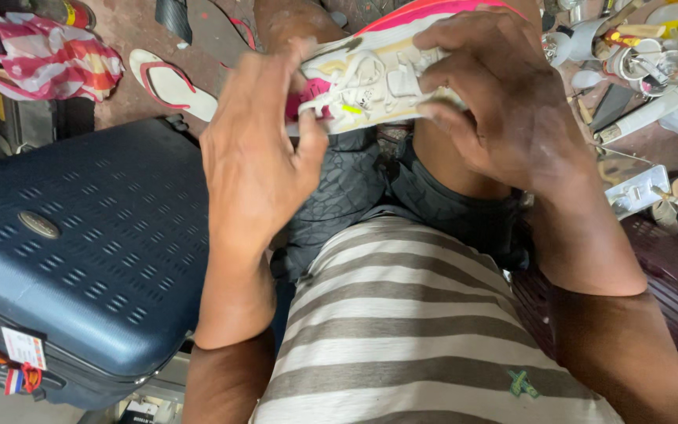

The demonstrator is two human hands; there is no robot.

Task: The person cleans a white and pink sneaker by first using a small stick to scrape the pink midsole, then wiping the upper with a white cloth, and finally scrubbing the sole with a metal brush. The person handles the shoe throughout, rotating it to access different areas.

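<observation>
One shoe point(370, 78), two hands gripping, apparently.

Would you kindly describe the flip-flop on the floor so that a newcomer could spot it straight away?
Start at the big dark blue suitcase on the left and look just past its far edge. There, on the reddish floor, lies a single flip-flop. Its white sole and red straps set it apart from the striped bag beside it.

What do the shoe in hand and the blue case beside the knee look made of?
Sneaker: seemingly mesh fabric upper, white laces, matte foam-like sole edge, pink trim. Suitcase: likely hard moulded plastic, navy, with a slight sheen and rows of pressed dimples.
</observation>
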